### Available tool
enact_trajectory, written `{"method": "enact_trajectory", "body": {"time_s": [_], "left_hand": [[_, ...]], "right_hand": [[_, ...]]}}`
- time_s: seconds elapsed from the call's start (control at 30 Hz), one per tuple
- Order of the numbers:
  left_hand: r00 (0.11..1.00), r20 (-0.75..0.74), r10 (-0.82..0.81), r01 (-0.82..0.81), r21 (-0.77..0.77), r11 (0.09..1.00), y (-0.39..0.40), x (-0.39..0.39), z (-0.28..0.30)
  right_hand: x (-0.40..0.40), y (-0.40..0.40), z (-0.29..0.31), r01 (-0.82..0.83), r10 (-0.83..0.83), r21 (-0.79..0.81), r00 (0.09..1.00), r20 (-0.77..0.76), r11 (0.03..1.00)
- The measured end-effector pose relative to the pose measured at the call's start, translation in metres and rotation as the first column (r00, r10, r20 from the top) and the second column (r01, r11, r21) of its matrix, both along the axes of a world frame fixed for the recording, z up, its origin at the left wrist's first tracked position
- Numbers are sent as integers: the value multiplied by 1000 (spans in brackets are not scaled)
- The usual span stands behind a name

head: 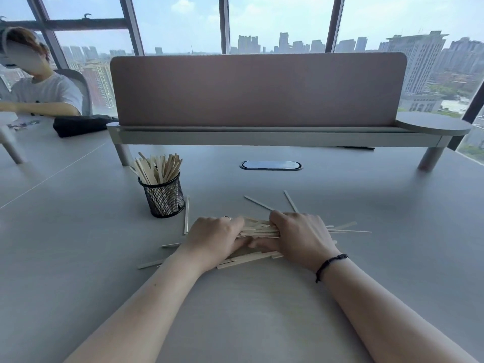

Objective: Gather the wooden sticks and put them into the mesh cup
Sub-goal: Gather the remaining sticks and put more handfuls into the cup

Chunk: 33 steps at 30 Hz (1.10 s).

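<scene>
Both hands are on the pile of wooden sticks (259, 227) that lies on the grey surface (262, 310) in front of the person. The left hand (214, 238) has its fingers curled around the left part of the bundle, and a ring (227, 218) is on one finger. The right hand (301, 237) has its fingers curled over the right part of the same bundle, with the thumbs of both hands close together below it. A dark bracelet (328, 264) is around the right wrist. Some sticks are not in the grip: a few lie flat under the left wrist, several stick out to the right of the right hand, two lie behind the hands, and one single stick (186, 214) lies just beside the mesh cup (164, 196). The black mesh cup stands upright to the left behind the hands, and it already holds many sticks that lean outward above its rim. Behind it a pink divider panel (258, 89) stands on a raised shelf. At the far left another person sits near a black bag (82, 124).
</scene>
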<state>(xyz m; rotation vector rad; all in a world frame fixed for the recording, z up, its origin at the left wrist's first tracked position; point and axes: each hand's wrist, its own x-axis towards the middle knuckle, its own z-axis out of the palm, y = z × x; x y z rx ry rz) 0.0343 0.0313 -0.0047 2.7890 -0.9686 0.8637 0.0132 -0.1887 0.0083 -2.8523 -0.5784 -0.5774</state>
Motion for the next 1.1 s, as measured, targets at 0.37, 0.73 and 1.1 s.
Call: {"method": "enact_trajectory", "body": {"time_s": [0.37,0.73,1.1], "left_hand": [[999,28,38,-27,-318,948,15,3,18],[997,-42,-66,35,-511,859,13,-6,31],[989,-145,-1,-75,-519,852,22,-8,33]], "right_hand": [[0,-9,7,218,-220,100,976,3,971],[2,1,16,171,-183,226,983,30,959],[4,-4,30,181,-203,440,979,3,879]]}}
